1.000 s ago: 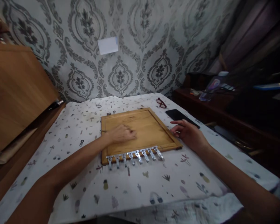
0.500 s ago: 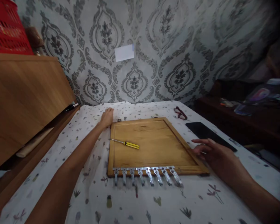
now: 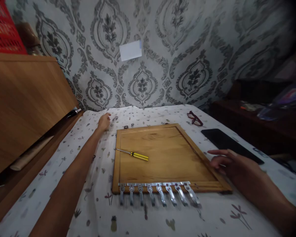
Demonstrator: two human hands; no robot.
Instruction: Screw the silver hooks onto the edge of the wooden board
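A framed wooden board [image 3: 158, 148] lies flat on the patterned tablecloth. Across it, on its left half, rests a screwdriver [image 3: 139, 156] with a yellow-and-black handle. A metal strip with several hooks [image 3: 159, 191] runs along the near edge, the hooks hanging past it. My left hand [image 3: 104, 121] is on the cloth beyond the board's far left corner, apart from the board; its fingers look loosely bent, with nothing visible in them. My right hand [image 3: 229, 163] hovers by the board's right edge, index finger stretched out and the others loosely curled. I see nothing held there.
A black phone-like slab [image 3: 227, 144] and red-framed glasses [image 3: 194, 118] lie right of the board. A small dark clip-like piece [image 3: 125, 127] sits at its far edge. Wooden furniture [image 3: 27, 105] borders the left side, and a plastic bottle [image 3: 283, 100] stands at the right.
My left hand has moved left, away from the board's far corner. My right hand keeps about the same place beside the board. The view has shifted slightly.
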